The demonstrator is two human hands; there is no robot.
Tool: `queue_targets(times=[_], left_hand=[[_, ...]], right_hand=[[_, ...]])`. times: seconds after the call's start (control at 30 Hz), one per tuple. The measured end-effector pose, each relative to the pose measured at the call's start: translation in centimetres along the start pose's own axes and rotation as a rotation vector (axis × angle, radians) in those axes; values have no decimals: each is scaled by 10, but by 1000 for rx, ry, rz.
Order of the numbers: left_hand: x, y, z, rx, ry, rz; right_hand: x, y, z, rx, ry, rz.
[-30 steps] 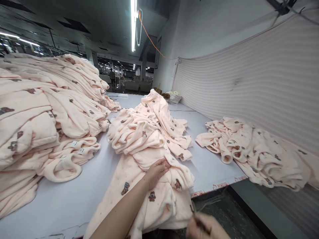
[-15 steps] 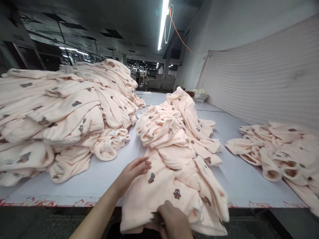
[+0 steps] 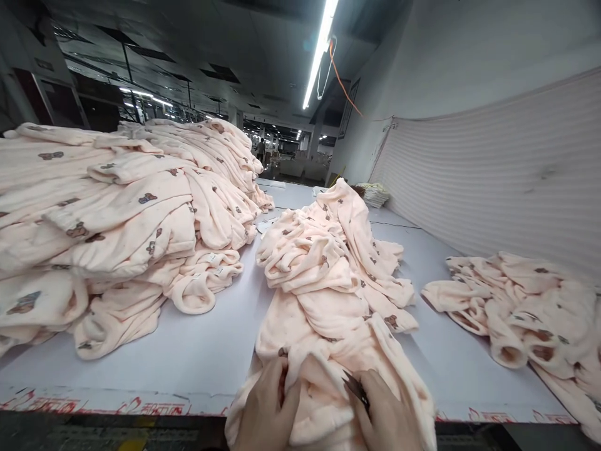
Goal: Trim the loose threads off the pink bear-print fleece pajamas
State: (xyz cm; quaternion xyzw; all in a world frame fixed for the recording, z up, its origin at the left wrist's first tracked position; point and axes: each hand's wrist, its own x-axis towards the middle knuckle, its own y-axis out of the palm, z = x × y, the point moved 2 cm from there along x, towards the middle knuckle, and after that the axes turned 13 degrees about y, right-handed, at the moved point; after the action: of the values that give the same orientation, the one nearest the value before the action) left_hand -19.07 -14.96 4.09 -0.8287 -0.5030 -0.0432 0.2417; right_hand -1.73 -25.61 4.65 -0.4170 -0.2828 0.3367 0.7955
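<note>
Pale pink plush garments printed with small brown bears lie heaped in the middle of the table. The nearest garment (image 3: 292,322) reaches over the front edge. My left hand (image 3: 268,408) is closed on a fold of it, thumb and fingers pinching the cloth. My right hand (image 3: 390,414) is wrapped round small dark thread snips (image 3: 357,388), whose pointed blades stick out towards the cloth at the upper left. Between the hands the fabric is bunched into a raised fold. The snips' handles are mostly hidden by the fingers.
A tall mound of the same garments (image 3: 136,188) fills the left of the white-covered table (image 3: 206,351). A smaller pile (image 3: 526,313) lies at the right, by a striped cloth partition (image 3: 483,169). Folded pale cloths (image 3: 375,195) sit farther back. A person (image 3: 261,149) stands far off.
My left hand has come down from lying open on the garment and now grips its cloth. My right hand has moved up and right with the snips. The near fabric is now bunched.
</note>
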Motion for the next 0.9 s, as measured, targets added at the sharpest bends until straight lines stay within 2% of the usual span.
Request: queue_targets(times=[0.13,0.2,0.3,0.47,0.67,0.9], left_hand=[[7,6,-3,-82,144,-9],[6,7,-3,-87,177,-39],[3,5,-5,-70,220,-101],[3,-1,-8,15,283,-155],[8,1,-13,-64,269,-60],[9,3,-11,-116,215,-23]], right_hand=[[2,-8,25,173,-9,-49],[7,-10,42,286,-59,-14],[14,-9,57,328,-148,74],[9,-17,49,267,-152,18],[-2,-27,43,101,-292,-82],[5,-29,49,162,-363,9]])
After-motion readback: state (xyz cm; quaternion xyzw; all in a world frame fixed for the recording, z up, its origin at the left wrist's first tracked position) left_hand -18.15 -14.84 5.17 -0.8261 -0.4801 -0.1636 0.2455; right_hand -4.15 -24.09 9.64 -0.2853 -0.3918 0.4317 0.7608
